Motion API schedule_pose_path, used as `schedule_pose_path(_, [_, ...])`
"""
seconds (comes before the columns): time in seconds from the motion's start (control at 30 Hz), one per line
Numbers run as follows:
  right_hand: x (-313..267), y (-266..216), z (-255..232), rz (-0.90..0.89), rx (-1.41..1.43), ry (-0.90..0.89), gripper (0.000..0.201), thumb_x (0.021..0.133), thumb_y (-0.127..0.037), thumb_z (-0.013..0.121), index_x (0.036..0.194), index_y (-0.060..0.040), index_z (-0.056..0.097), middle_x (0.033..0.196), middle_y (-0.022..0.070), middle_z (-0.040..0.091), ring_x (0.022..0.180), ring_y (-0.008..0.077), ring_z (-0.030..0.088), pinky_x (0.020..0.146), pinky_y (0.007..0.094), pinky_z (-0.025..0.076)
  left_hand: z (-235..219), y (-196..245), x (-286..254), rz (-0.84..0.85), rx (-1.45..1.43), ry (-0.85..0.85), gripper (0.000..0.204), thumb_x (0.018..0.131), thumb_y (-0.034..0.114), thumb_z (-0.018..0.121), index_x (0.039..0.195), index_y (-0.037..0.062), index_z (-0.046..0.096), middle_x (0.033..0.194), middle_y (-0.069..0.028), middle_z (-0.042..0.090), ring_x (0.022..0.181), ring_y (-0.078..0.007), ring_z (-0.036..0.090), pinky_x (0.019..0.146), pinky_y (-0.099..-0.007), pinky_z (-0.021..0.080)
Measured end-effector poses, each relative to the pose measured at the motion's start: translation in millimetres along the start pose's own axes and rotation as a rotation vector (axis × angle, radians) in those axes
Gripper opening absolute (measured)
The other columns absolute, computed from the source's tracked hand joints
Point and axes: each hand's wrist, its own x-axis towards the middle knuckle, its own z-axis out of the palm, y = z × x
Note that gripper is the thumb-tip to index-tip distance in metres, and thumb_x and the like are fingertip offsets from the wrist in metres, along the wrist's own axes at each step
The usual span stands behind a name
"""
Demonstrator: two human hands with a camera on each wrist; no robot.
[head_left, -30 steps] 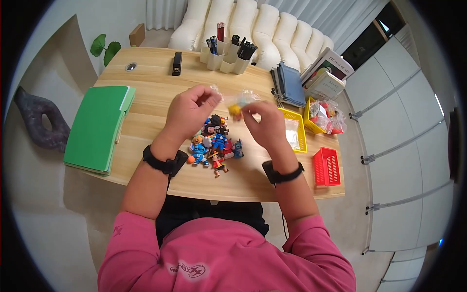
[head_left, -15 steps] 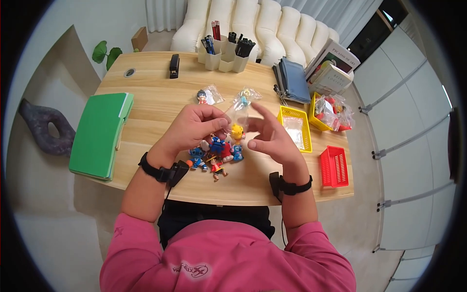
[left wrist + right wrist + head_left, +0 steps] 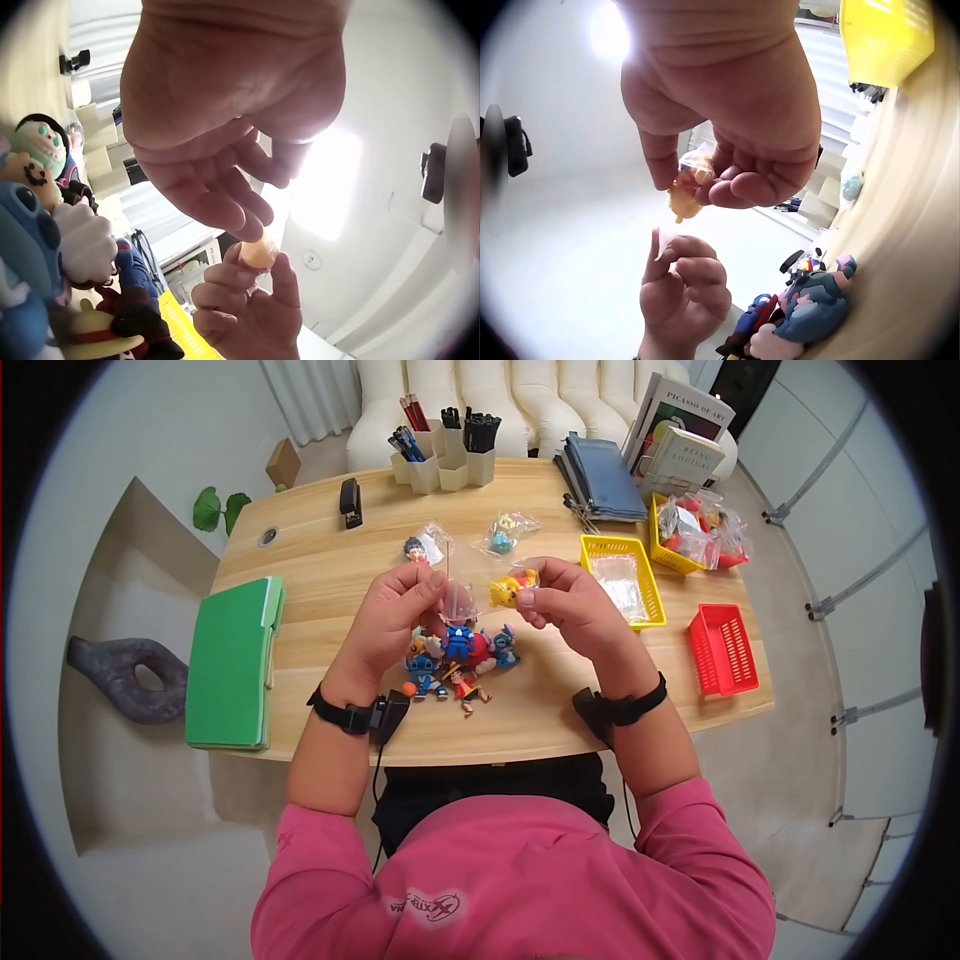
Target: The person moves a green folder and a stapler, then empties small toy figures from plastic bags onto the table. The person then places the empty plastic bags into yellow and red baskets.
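My left hand (image 3: 397, 605) pinches a thin, see-through piece of plastic film (image 3: 665, 241) between thumb and forefinger, above the toy pile. To its right, my right hand (image 3: 572, 603) grips a small yellow figurine (image 3: 508, 590) with some red on it, and clear plastic shows around it in the right wrist view. The hands face each other at about the same height. Below them lies a heap of colourful figurines (image 3: 459, 642), partly hidden by the left hand. Behind it are a bagged dark-haired figurine (image 3: 414, 548) and a bagged light-blue figurine (image 3: 502, 540).
At right stand a yellow basket (image 3: 655, 600) with clear bags, another yellow basket (image 3: 668, 550) full of bagged toys, and a red basket (image 3: 708, 662). Green folders (image 3: 232, 665) lie left. A stapler (image 3: 350, 503), pen holders (image 3: 425, 475) and blue folders (image 3: 605, 480) sit farther back.
The right hand, earlier with fingers spread beside the bagged yellow figurine, now grips it. The hands have moved apart, the left one with film in its pinch. The head view has shifted.
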Motion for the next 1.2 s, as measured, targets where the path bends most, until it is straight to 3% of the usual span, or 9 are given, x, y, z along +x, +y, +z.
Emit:
schedule_pose_path(0.07, [-1, -2, 1, 0.002, 0.014, 0.011, 0.034, 0.088, -0.013, 0.082, 0.118, -0.0012, 0.071, 0.091, 0.0013, 0.069, 0.073, 0.0069, 0.057, 0.066, 0.0224, 0.046, 4, 6, 3, 0.013, -0.010, -0.007, 0.024, 0.107, 0.030, 0.063, 0.105, 0.0059, 0.067, 0.101, -0.0108, 0.077, 0.084, -0.0173, 0.074, 0.066, -0.0279, 0.058])
schedule_pose_path(0.23, [0, 0, 1, 0.002, 0.002, 0.009, 0.035, 0.088, -0.014, 0.083, 0.118, -0.0010, 0.071, 0.093, 0.0003, 0.070, 0.074, 0.0061, 0.058, 0.065, 0.0221, 0.046, 14, 12, 1, 0.012, -0.043, 0.098, 0.024, 0.102, 0.011, 0.069, 0.123, 0.0062, 0.059, 0.101, -0.0106, 0.077, 0.079, -0.0168, 0.074, 0.066, -0.0280, 0.059])
schedule_pose_path(0.47, [0, 1, -2, -0.017, 0.059, 0.017, 0.035, 0.088, -0.015, 0.083, 0.117, -0.0017, 0.071, 0.091, -0.0006, 0.069, 0.074, 0.0066, 0.059, 0.064, 0.0223, 0.046, 9, 3, 2, 0.136, -0.080, 0.110, 0.030, 0.093, -0.001, 0.075, 0.119, 0.0047, 0.061, 0.099, -0.0081, 0.075, 0.084, -0.0168, 0.072, 0.069, -0.0297, 0.059])
schedule_pose_path(0.53, [-2, 0, 0, -0.053, 0.105, -0.063, 0.036, 0.088, -0.016, 0.084, 0.118, -0.0020, 0.071, 0.090, -0.0004, 0.070, 0.073, 0.0068, 0.059, 0.065, 0.0224, 0.046, 10, 1, 4, 0.217, -0.088, 0.116, 0.020, 0.093, -0.003, 0.074, 0.111, 0.0037, 0.067, 0.092, -0.0057, 0.072, 0.075, -0.0138, 0.070, 0.064, -0.0270, 0.058])
schedule_pose_path(0.63, [-2, 2, 0, -0.065, 0.023, -0.075, 0.037, 0.087, -0.017, 0.084, 0.119, -0.0025, 0.072, 0.089, -0.0001, 0.070, 0.073, 0.0073, 0.060, 0.065, 0.0224, 0.045, 11, 4, 1, 0.183, 0.017, 0.124, 0.011, 0.093, -0.004, 0.073, 0.102, 0.0007, 0.073, 0.096, -0.0062, 0.071, 0.081, -0.0123, 0.068, 0.070, -0.0268, 0.057])
schedule_pose_path(0.73, [-3, -2, 2, -0.029, -0.054, -0.007, 0.040, 0.087, -0.014, 0.083, 0.122, -0.0008, 0.070, 0.098, 0.0039, 0.072, 0.078, 0.0097, 0.061, 0.070, 0.0256, 0.047, 11, 8, 2, 0.226, 0.239, 0.027, 0.013, 0.092, -0.005, 0.074, 0.104, -0.0012, 0.078, 0.106, -0.0077, 0.072, 0.090, -0.0109, 0.066, 0.077, -0.0263, 0.055])
schedule_pose_path(0.83, [-5, -8, 8, -0.072, -0.165, 0.035, 0.035, 0.088, -0.011, 0.085, 0.120, -0.0016, 0.071, 0.094, 0.0008, 0.072, 0.081, 0.0071, 0.066, 0.072, 0.0232, 0.052, 23, 15, -1, 0.176, 0.208, 0.065, 0.016, 0.092, -0.002, 0.075, 0.108, -0.0017, 0.080, 0.115, -0.0089, 0.072, 0.098, -0.0111, 0.065, 0.083, -0.0259, 0.054])
schedule_pose_path(1.03, [-1, 4, 8, -0.069, -0.037, -0.049, 0.035, 0.089, -0.003, 0.084, 0.121, 0.0020, 0.069, 0.108, 0.0081, 0.076, 0.099, 0.0121, 0.072, 0.089, 0.0274, 0.059, 31, 14, -2, 0.086, 0.242, 0.044, 0.019, 0.095, 0.008, 0.078, 0.111, -0.0024, 0.079, 0.117, -0.0102, 0.073, 0.100, -0.0139, 0.069, 0.088, -0.0286, 0.056])
schedule_pose_path(1.2, [0, 8, 8, -0.052, -0.054, -0.062, 0.043, 0.087, -0.003, 0.086, 0.126, 0.0044, 0.068, 0.106, 0.0069, 0.075, 0.096, 0.0108, 0.071, 0.088, 0.0264, 0.059, 25, 7, -1, 0.079, 0.299, 0.062, 0.019, 0.097, 0.010, 0.077, 0.111, -0.0027, 0.079, 0.113, -0.0086, 0.075, 0.098, -0.0129, 0.069, 0.086, -0.0284, 0.057])
